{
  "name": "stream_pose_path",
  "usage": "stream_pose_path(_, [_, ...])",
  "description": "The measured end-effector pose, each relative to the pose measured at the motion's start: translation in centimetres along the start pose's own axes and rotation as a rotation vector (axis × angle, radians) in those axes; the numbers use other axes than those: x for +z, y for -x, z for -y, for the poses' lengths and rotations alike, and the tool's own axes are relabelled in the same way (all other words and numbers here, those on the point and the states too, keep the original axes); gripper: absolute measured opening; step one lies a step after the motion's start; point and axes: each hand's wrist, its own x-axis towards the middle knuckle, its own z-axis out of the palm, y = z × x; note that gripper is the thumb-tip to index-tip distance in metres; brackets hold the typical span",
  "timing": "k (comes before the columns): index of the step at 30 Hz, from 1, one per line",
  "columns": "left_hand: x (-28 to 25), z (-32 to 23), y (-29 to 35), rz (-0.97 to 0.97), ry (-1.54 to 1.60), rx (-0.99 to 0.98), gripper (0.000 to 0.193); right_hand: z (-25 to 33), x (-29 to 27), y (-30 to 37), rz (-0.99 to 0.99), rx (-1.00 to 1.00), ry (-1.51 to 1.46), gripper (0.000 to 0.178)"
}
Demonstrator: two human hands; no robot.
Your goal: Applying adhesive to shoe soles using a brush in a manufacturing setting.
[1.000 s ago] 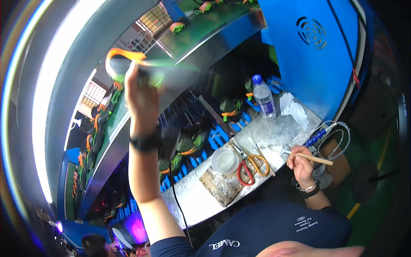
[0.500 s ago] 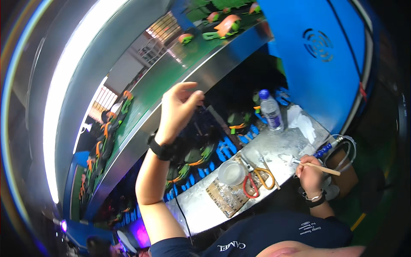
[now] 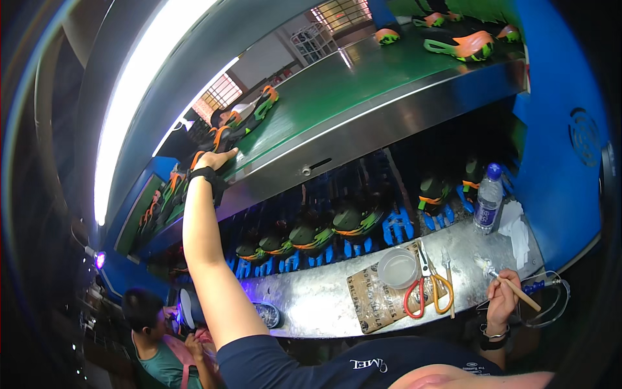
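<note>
My left hand (image 3: 215, 160) reaches far out over the green conveyor belt (image 3: 337, 97). It is at a row of black, orange and green shoes (image 3: 221, 136) on the belt. One finger or the thumb stretches out to the right, apart from the rest. The other fingers are partly hidden against the shoes, and no grip on one shows. Over the right end of the metal worktop (image 3: 324, 318), my right hand (image 3: 503, 299) is closed round a brush (image 3: 526, 299) with a pale wooden handle. The whitish brush head points up and left.
A clear tub (image 3: 397, 268) and scissors (image 3: 426, 285) with red and orange handles lie on brown cardboard (image 3: 369, 301). A water bottle (image 3: 488, 201) stands near white paper (image 3: 515, 233). Shoes on blue holders (image 3: 353, 220) line the space below the belt. A person (image 3: 152, 324) sits at lower left.
My left hand has moved left and outward, from above the belt's near edge to the shoes on the belt. My right hand still holds the brush. The view has turned.
</note>
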Motion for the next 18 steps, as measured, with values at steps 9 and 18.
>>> stream_pose_path(9, [-1.1, 2.8, -2.9, 0.070, -0.003, -0.019, 0.077, -0.5, 1.6, 0.0, 0.000, 0.014, 0.053, 0.016])
stream_pose_path(18, [-1.3, 3.1, 0.9, -0.140, -0.174, 0.012, 0.078, -0.5, 3.3, 0.2, 0.088, 0.044, 0.044, 0.019])
